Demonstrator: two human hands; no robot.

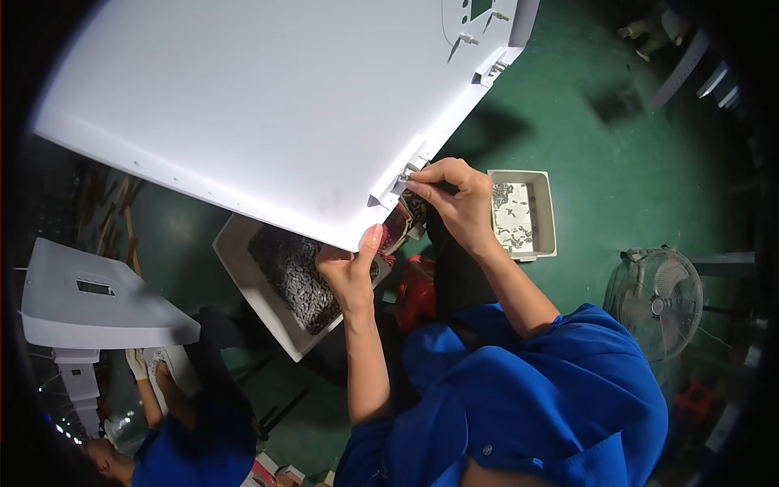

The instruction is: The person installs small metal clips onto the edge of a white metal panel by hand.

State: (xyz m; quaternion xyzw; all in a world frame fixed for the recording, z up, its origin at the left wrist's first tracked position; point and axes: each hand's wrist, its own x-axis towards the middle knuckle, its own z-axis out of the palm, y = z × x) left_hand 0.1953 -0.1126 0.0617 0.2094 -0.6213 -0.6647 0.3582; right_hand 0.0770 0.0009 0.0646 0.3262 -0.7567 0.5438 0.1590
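A large white sheet-metal panel (235,97) with folded edges spans the upper left. My left hand (350,274) grips its near corner, thumb on the top face and fingers underneath, partly hidden. At the panel's right edge, my right hand (461,199) pinches a small metallic hinge part (409,172) between thumb and fingertips, at a little bracket (383,196) on that edge. The part's exact shape is covered by the fingers. Farther up the same edge sits a similar bracket with a metal fitting (492,73), and threaded studs (464,39) stand nearby on the panel.
Below the panel is a cream bin (243,268) heaped with small grey metal parts. Another bin (545,215) with scattered parts is to the right. A floor fan (657,304) stands at far right. At lower left a co-worker (195,442) handles another panel (97,296).
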